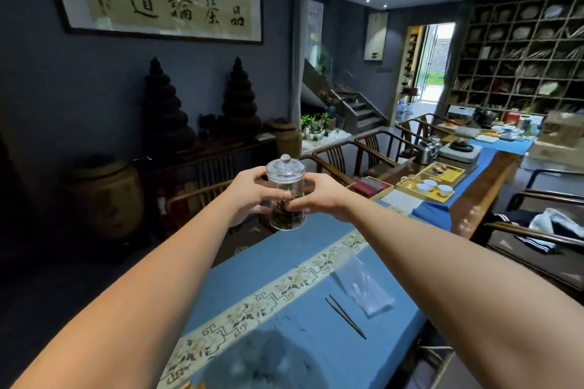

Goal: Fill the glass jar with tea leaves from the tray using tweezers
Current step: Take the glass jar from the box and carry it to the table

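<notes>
Closest to me, at the bottom edge, sits a blurred dark round shape (262,360) that I cannot make out. It rests on a blue table runner (284,262) with a cream patterned band running across it. Just beyond, on the runner to my right, a pair of thin dark tweezers (345,316) lies flat, tips pointing away, beside a clear plastic bag (363,287).

My bare arms stretch forward over the table. Out in front, lifted above the runner's far end, I hold a glass jar (286,196) upright between both hands. My left hand (249,193) curls round its left side, and my right hand (319,196) curls round its right side, fingertips meeting across the front. The jar's glass lid (285,166) is on, with a small knob on top. Dark tea leaves (286,215) fill roughly its lower half.

Farther along the table to the right stands a yellow tray (423,196) with white cups (434,188). Wooden chairs line the table's left side. On the dark wall behind hangs a long framed calligraphy scroll (158,0).
</notes>
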